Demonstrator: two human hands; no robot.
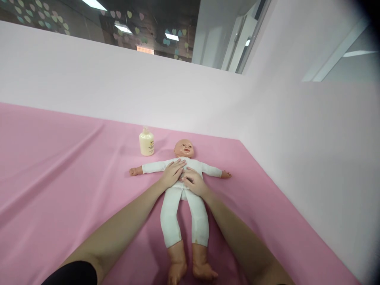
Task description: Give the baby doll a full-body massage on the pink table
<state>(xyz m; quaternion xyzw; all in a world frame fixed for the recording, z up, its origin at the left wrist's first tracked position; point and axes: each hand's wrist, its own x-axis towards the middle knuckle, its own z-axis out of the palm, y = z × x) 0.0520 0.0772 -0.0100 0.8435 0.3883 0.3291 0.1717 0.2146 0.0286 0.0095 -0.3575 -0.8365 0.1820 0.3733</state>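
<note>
A baby doll (199, 219) in a white cloth suit lies on its back on a pink sheet (74, 178), its arms stretched out sideways and its bare feet toward me. My left hand (173, 173) rests on the doll's chest, fingers stretched out and pointing up toward its right. Beside it, my right hand (194, 182) lies on the doll's belly with the fingers loosely bent and holding nothing visible. The hands are close together, with the fingertips near each other. A cream-coloured pump bottle (146, 143) stands upright to the left of the doll's head.
A white wall (118, 87) runs behind the pink surface, and another white wall (311, 158) borders it on the right. Above the back wall is a glass window (166, 19) with heart-shaped stickers and light reflections. Folds crease the sheet on the left.
</note>
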